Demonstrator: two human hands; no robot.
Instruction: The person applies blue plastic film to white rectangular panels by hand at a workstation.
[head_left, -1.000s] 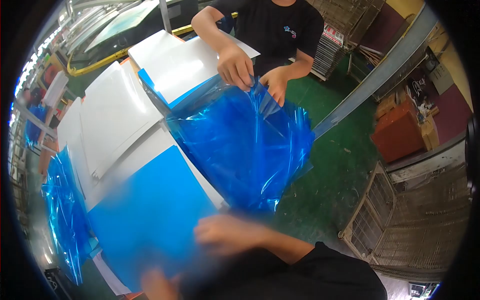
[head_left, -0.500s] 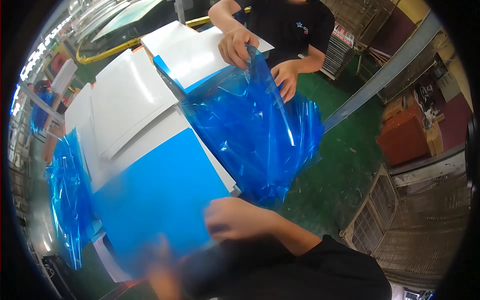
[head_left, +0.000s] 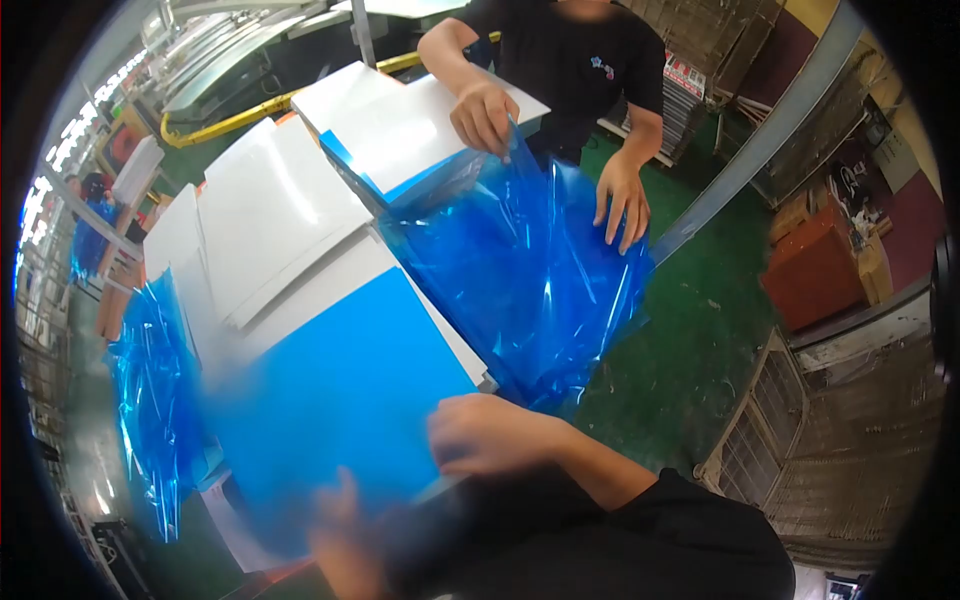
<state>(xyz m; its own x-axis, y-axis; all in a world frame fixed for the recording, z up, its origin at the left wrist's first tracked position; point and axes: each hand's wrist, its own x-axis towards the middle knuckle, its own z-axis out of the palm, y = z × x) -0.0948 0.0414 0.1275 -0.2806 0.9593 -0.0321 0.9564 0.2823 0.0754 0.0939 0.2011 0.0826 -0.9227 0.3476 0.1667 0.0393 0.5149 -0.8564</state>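
Note:
A flat, bright blue sheet (head_left: pixel 340 390) lies over white panels in front of me, its left part smeared by motion. My right hand (head_left: pixel 485 435) is closed at the sheet's right edge, with the fingertips partly hidden. At the near left edge of the sheet is my left hand (head_left: pixel 345 535), strongly blurred, so its grip is not clear. Across from me, a person's hand (head_left: pixel 485 115) pinches crumpled clear blue film (head_left: pixel 540 290). That person's other hand (head_left: pixel 623 200) is spread over the film.
White panels (head_left: pixel 275 205) are stacked beyond the blue sheet, with another white stack (head_left: pixel 400 120) near the co-worker. More crumpled blue film (head_left: pixel 155 400) hangs at the left. A metal post (head_left: pixel 760 140) slants at the right, near a wire-mesh rack (head_left: pixel 755 410) and a reddish-brown box (head_left: pixel 822 270).
The co-worker's one hand has moved right, away from the other, spreading the film. My hands stay near the blue sheet's near edge. The whole view has shifted slightly.

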